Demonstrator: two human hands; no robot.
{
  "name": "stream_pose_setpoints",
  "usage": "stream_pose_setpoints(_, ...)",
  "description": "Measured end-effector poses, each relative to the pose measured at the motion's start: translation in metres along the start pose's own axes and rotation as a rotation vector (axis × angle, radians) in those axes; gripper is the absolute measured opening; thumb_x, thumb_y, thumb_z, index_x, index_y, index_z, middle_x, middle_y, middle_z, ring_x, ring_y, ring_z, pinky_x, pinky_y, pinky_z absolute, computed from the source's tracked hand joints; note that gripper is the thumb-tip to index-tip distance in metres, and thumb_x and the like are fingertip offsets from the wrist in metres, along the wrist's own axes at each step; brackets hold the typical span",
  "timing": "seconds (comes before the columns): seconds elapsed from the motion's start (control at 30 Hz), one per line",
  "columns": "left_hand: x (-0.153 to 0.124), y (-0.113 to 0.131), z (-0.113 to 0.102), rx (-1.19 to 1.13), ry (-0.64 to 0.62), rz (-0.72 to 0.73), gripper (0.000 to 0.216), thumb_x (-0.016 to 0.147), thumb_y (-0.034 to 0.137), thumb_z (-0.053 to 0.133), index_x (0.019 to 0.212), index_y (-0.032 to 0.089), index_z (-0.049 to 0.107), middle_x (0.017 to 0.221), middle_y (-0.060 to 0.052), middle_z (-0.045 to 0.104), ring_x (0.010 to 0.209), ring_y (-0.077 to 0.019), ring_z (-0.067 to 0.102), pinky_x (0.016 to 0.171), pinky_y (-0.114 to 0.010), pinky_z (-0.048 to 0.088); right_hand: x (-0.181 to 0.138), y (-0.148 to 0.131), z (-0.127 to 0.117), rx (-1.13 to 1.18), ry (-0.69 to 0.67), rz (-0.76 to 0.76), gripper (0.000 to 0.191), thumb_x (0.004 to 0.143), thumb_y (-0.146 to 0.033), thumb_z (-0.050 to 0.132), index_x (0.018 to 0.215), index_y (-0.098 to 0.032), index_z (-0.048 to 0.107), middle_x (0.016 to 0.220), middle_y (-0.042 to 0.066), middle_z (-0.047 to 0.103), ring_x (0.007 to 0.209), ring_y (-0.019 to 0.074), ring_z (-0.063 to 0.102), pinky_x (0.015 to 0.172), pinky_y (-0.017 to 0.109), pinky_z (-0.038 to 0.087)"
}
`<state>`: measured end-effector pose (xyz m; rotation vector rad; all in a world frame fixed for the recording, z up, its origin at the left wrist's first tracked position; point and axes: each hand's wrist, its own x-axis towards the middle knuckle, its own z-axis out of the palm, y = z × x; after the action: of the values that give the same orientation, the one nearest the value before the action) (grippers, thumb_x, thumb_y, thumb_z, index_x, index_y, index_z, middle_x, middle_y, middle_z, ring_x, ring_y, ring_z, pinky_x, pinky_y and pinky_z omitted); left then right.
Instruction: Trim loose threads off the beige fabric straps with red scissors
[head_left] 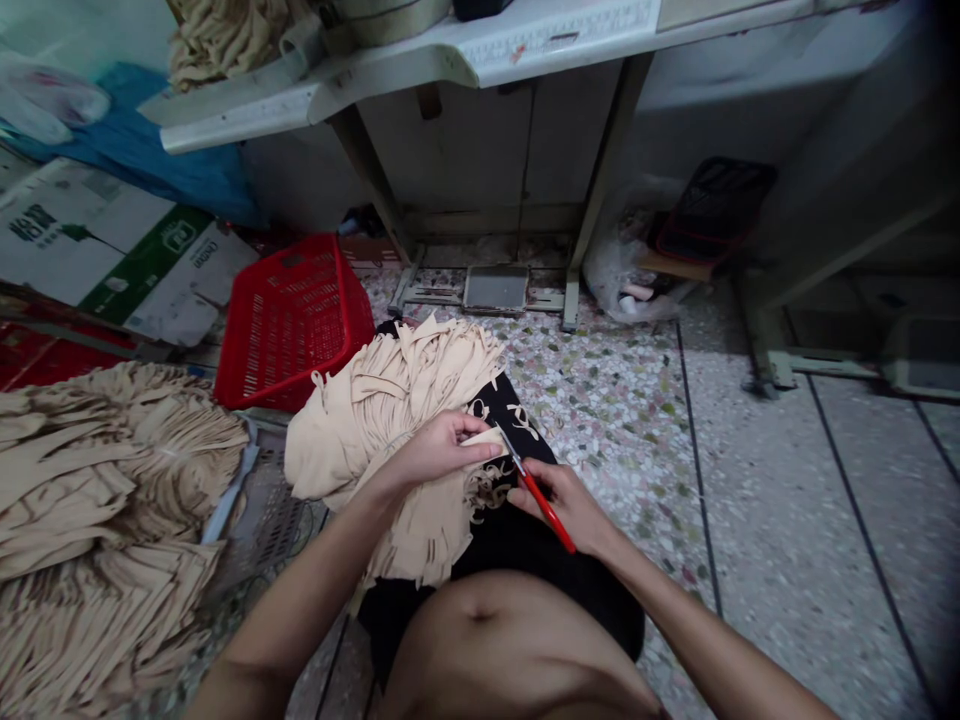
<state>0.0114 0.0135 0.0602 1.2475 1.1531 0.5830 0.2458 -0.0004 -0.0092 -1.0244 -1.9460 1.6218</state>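
Workshop floor, low corner beneath a white work table, dim even light.

Terrazzo floor (795, 540), pale with coloured chips, ruled by dark divider strips. White table top (240, 118) runs across the far side, a printed measuring scale along its edge, on slanted metal legs; a flat metal foot treadle (495, 288) sits on the floor below it. Grey wall (817, 110) behind and to the right. Left side: red plastic basket (292, 325) tipped against a printed cardboard carton (97, 240), blue plastic sheet (142, 150) above. Right: clear plastic bag (622, 270) beside a low wooden stool (675, 265), second table's metal base (765, 340) further on.
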Motion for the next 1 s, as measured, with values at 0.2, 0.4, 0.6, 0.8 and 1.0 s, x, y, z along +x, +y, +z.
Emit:
stream_pose_setpoints(0.2,-0.001,0.0,0.002,0.014,-0.005,0.0,0.034,0.088,0.045,0.072,0.088,0.011,0.072,0.078,-0.002,0.063,0.071,-0.013,0.053,0.067,-0.024,0.04,-0.002,0.017,0.009,0.063,0.07,0.106,0.057,0.082,-0.066,0.074,0.062,-0.021,0.047,0.056,-0.005,0.04,0.054,0.0114,0.034,0.049,0.024,0.026)
stream_pose_setpoints(0.4,-0.022,0.007,-0.001,0.201,-0.062,0.045,0.027,0.092,0.04,0.068,0.083,0.014,0.07,0.078,-0.001,0.061,0.073,-0.0129,0.052,0.067,-0.023,0.04,-0.008,0.029,0.015,0.09,0.08,0.108,0.06,0.078,-0.069,0.076,0.062,-0.021,0.044,0.057,-0.006,0.036,0.055,0.0108,0.03,0.049,0.024,0.023)
stream_pose_setpoints(0.6,-0.032,-0.006,-0.001,0.12,0.015,0.002,0.03,0.093,0.043,0.067,0.087,0.014,0.071,0.079,-0.002,0.063,0.074,-0.0138,0.054,0.069,-0.024,0.042,-0.013,0.001,0.009,0.023,-0.05,-0.021,0.056,0.083,-0.066,0.073,0.066,-0.02,0.045,0.059,-0.006,0.037,0.057,0.0112,0.032,0.052,0.025,0.023)
stream_pose_setpoints(0.8,-0.027,-0.009,0.002,0.122,-0.022,0.021,0.032,0.094,0.044,0.064,0.084,0.014,0.07,0.077,-0.001,0.06,0.072,-0.0134,0.052,0.067,-0.024,0.04,-0.009,-0.004,0.009,0.036,-0.086,-0.007,0.05,0.089,-0.062,0.067,0.073,-0.02,0.048,0.064,-0.006,0.04,0.059,0.0117,0.033,0.053,0.025,0.025)
stream_pose_setpoints(1.0,-0.027,-0.009,0.003,0.128,-0.024,0.038,0.032,0.094,0.043,0.064,0.081,0.014,0.068,0.075,0.0,0.058,0.07,-0.0127,0.049,0.065,-0.023,0.039,-0.009,0.007,0.014,0.03,-0.073,0.049,0.056,0.085,-0.067,0.07,0.066,-0.02,0.045,0.058,-0.007,0.036,0.056,0.011,0.031,0.051,0.025,0.023)
